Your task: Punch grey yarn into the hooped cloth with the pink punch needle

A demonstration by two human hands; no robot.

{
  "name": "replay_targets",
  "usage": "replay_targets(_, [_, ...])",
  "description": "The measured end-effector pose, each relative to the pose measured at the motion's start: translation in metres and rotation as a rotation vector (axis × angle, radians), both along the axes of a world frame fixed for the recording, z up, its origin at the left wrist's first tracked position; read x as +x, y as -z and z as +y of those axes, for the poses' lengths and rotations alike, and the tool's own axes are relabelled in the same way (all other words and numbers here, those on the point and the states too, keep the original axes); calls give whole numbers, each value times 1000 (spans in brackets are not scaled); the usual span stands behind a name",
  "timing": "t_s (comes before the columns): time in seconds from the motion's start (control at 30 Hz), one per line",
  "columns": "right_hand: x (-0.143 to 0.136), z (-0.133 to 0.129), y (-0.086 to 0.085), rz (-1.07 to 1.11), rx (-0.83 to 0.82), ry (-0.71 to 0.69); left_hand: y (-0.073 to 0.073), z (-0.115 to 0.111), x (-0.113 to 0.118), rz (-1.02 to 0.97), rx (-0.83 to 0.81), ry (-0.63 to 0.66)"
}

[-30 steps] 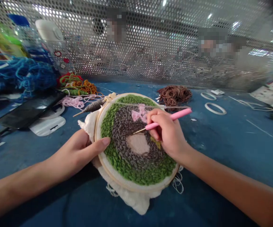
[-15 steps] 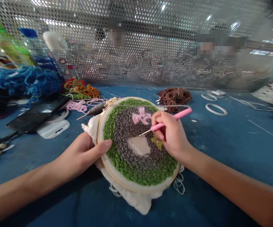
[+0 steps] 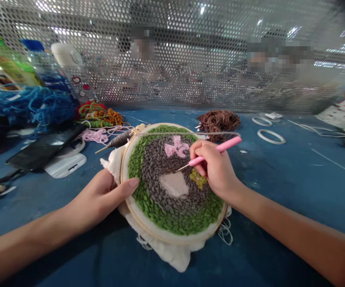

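A round wooden embroidery hoop (image 3: pixel 124 162) stretches pale cloth, covered by a green outer ring and a dark grey inner ring of yarn loops. A pink shape (image 3: pixel 177 146) and a small yellow one (image 3: pixel 198 178) sit within the grey. Near the middle a patch of bare cloth (image 3: pixel 175 185) shows. My left hand (image 3: pixel 109 191) grips the hoop's left edge, thumb on top and fingers hidden beneath. Between the fingers of my right hand (image 3: pixel 216 167) is a pink-handled punch needle (image 3: pixel 230 144). Its metal tip meets the grey loops at the patch's upper edge. Grey yarn trails from its handle end.
Brown yarn (image 3: pixel 218 122) lies behind the hoop, white rings (image 3: pixel 271 136) to the right. On the left are a black phone (image 3: pixel 44 147), blue yarn (image 3: pixel 32 107), pink yarn (image 3: pixel 95 136) and several bottles (image 3: pixel 8 59). A perforated metal screen (image 3: pixel 190 67) stands behind, with people beyond it.
The view has shifted slightly, so most things sit a little further left. Both hands keep their holds, and the needle tip stays near the upper edge of the bare patch.
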State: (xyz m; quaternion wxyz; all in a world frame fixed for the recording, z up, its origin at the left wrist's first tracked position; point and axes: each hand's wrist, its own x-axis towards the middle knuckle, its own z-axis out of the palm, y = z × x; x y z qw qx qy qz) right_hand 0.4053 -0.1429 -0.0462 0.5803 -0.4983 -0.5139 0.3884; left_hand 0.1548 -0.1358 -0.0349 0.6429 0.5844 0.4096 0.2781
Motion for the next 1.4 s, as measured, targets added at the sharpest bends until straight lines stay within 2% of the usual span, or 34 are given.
replay_targets(0.17, [-8, -10, -5, -533, 76, -226, 1, 0, 0, -15, -11, 7])
replay_targets(0.23, [-8, -10, -5, -515, 50, -231, 1, 0, 0, -24, -9, 12])
replay_targets(0.37, [-2, -3, -3, -127, -1, 14, 0, 0, 0, -3, -9, -13])
replay_targets(0.43, [0, -3, -2, -93, 19, 76, -1, 0, 1, 10, -14, -21])
replay_targets(0.5, [0, -5, -3, -187, 76, 40, -2, 0, 0, 19, -14, -17])
replay_targets(0.57, [-3, -9, -4, -387, 138, -67, -2, 0, -1, 35, -10, 0])
replay_targets(0.67, [-6, -12, -6, -655, 99, -231, -2, 1, -2, 74, 13, 21])
replay_targets(0.73, [-4, -9, -5, -577, 37, -245, -1, 1, -3, 85, 21, 24])
replay_targets(0.83, [2, 0, -2, -150, -7, -108, 0, 1, -1, 72, 8, 19])
replay_targets(0.9, [6, 4, 0, 56, -26, -10, -1, 1, 0, 57, 7, 3])
replay_targets(0.93, [6, 5, 0, 89, -27, 16, -1, 1, 0, 53, 12, -7])
replay_targets(1.0, [5, 2, 1, 7, -11, 10, -2, 0, 0, 80, 33, -4])
replay_targets(1.1, [-1, -7, -1, -373, 93, -100, -4, -2, -1, 143, 85, 43])
replay_targets(1.17, [-3, -9, -3, -510, 131, -174, -4, -3, -2, 127, 95, 55])
replay_targets(1.23, [-1, -7, -4, -386, 72, -161, -5, -3, -2, 109, 79, 48])
replay_targets(1.3, [3, -2, -3, -118, 13, -88, -5, -4, -2, 106, 59, 40])
replay_targets(1.4, [8, 3, -1, 133, 4, 1, -5, -4, 0, 46, 48, 38])
